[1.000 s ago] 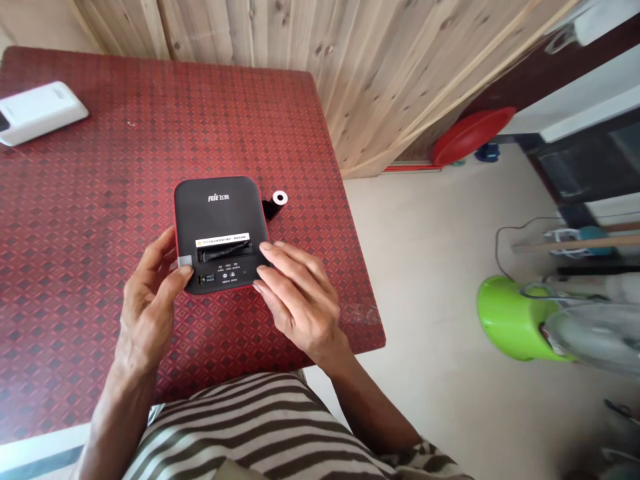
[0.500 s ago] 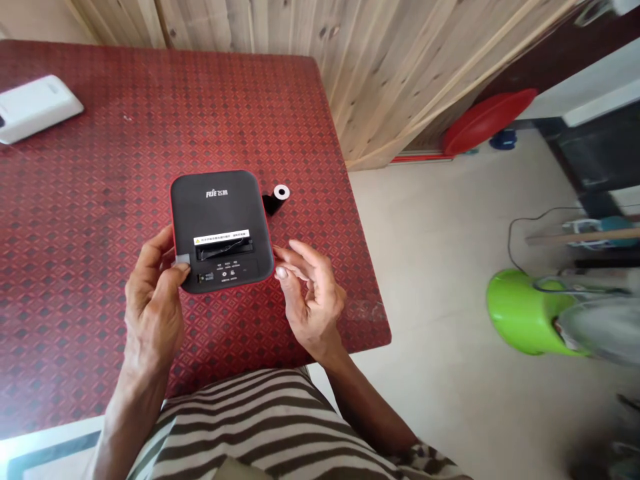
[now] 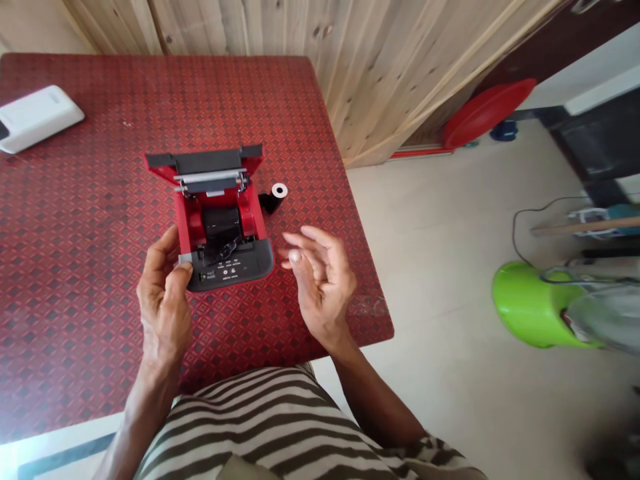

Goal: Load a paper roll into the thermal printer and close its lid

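The small red-and-black receipt printer (image 3: pixel 220 220) sits lid-up mid-desk, left hand (image 3: pixel 165 300) fingers clamped on its near-left corner, right hand (image 3: pixel 320 280) loosely apart beside it, seemingly before roll loading.

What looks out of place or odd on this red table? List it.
Little stands out. The printer sits with its lid flipped up, a black roll exposed in the red bay. A second small roll lies loose on the table beside it. Left hand grips its corner; right hand hovers open.

Head view, steeply down, close
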Tool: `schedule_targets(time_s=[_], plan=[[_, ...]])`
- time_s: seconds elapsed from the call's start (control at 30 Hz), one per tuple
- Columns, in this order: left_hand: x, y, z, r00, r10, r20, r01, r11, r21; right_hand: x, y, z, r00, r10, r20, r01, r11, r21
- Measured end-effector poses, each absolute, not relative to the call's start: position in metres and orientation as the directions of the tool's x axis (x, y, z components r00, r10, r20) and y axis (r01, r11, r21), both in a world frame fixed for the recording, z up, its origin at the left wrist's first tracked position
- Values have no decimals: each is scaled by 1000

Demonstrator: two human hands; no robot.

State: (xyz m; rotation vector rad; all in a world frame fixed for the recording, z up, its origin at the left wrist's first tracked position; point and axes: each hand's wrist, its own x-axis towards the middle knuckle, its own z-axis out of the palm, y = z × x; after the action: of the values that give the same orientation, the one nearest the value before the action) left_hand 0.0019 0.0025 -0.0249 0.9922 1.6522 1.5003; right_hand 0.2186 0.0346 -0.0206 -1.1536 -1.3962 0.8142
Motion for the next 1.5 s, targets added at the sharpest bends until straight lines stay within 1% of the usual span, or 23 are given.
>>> schedule_targets(time_s=[0.07, 0.1, 0.13, 0.17, 0.2, 0.27, 0.33, 0.37, 0.47, 0.57, 0.8, 0.97, 1.13, 1.27, 1.33, 1.37, 1.43, 1.5], plan=[[1, 2, -29, -473, 879, 58, 140, 10, 990, 219, 52, -7, -28, 875, 484, 388, 456, -801], [0, 3, -30, -473, 877, 89, 175, -5, 985, 216, 62, 2, -135, 828, 544, 465, 538, -703], [0, 3, -31, -469, 875, 120, 214, -19, 977, 211, 74, 10, -268, 779, 567, 509, 614, -603], [0, 3, -32, -462, 874, 149, 254, -31, 967, 203, 85, 18, -401, 734, 548, 532, 674, -513], [0, 4, -33, -454, 874, 174, 287, -42, 957, 194, 96, 26, -541, 698, 469, 547, 716, -433], [0, 5, -34, -438, 875, 207, 330, -57, 942, 170, 115, 39, -711, 670, 214, 595, 735, -324], [-1, 5, -36, -431, 871, 234, 353, -76, 933, 148, 127, 48, -753, 658, 1, 637, 729, -249], [-1, 5, -37, -427, 870, 246, 364, -84, 928, 139, 131, 51, -754, 653, -69, 650, 727, -221], [-3, 5, -42, -421, 870, 258, 372, -94, 923, 125, 136, 57, -755, 632, -173, 655, 740, -153], [-3, 4, -46, -420, 879, 226, 335, -81, 939, 126, 137, 59, -762, 621, -185, 643, 758, -105], [-3, 2, -44, -421, 893, 157, 265, -45, 963, 127, 133, 60, -692, 700, -173, 719, 690, -85], [-3, 2, -44, -423, 895, 142, 256, -33, 966, 121, 130, 52, -644, 758, -107, 765, 641, -60], [-2, 2, -43, -422, 896, 136, 262, -23, 965, 124, 128, 46, -648, 761, -12, 758, 643, -111], [-2, 2, -42, -420, 897, 140, 268, -25, 963, 132, 118, 51, -647, 762, 38, 746, 642, -178], [-2, 2, -42, -418, 895, 152, 280, -32, 959, 143, 111, 57, -650, 749, 128, 715, 660, -231], [-2, 2, -42, -418, 895, 158, 286, -36, 957, 151, 107, 62, -646, 738, 196, 686, 673, -276], [-3, 1, -42, -414, 895, 165, 294, -40, 955, 173, 99, 70, -601, 723, 341, 602, 690, -402], [-3, 2, -42, -416, 893, 172, 298, -45, 954, 201, 90, 75, -507, 750, 425, 518, 659, -546]])
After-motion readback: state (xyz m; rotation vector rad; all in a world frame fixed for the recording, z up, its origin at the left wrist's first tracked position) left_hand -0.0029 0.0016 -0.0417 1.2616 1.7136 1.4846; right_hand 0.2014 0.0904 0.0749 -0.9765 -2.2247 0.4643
